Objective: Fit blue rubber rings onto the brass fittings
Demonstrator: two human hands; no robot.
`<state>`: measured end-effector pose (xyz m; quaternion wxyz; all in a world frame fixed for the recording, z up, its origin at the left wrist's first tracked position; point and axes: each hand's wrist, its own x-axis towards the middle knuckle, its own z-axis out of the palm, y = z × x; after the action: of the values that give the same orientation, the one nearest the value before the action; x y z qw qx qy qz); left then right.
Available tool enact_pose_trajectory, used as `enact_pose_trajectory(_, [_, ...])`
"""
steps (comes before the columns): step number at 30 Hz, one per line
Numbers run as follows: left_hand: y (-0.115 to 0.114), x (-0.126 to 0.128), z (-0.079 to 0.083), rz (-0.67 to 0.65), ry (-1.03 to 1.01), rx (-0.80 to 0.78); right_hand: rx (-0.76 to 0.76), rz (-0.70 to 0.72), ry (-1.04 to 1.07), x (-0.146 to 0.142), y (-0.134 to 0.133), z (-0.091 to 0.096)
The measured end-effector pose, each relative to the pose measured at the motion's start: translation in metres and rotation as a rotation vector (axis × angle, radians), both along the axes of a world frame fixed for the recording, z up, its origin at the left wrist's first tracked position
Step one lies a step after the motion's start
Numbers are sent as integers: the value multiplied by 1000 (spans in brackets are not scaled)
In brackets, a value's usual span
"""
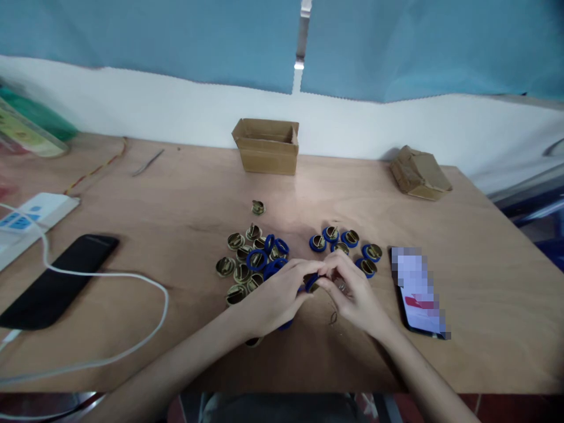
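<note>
My left hand point(277, 294) and my right hand point(352, 291) meet at the middle of the wooden table point(176, 194), fingers pinched together around a small brass piece with a blue ring point(312, 281). Just beyond my left hand lies a pile of brass pieces and loose blue rings point(251, 261). Beyond my right hand sits a group of brass pieces fitted with blue rings point(343, 242). One lone brass piece point(258, 207) lies farther back.
An open cardboard box point(267, 145) stands at the back, a closed carton point(419, 172) at the back right. A lit phone point(418, 291) lies right of my hands. A black phone point(57, 279), white cable point(132, 276) and power strip point(30, 214) lie left.
</note>
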<state>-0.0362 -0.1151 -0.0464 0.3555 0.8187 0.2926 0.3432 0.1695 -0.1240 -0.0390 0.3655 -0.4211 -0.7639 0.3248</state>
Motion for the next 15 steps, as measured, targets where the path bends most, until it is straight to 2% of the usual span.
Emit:
enact_pose_trajectory(5, [1,-1,1,-39,57,-17,-10,17,-49,1,-1,-2])
enact_pose_trajectory(8, [3,-3,0,-34,82,7,-63,-26,-17,-1,-1,-1])
enact_pose_trajectory(10, [3,-5,0,16,90,13,-125,-124,54,-1,-1,2])
enact_pose_trajectory(13, [3,-7,-3,144,68,-1,-155,-359,153,6,4,7])
enact_pose_trajectory(15, [4,-6,-4,248,28,-4,-141,-454,105,15,10,8])
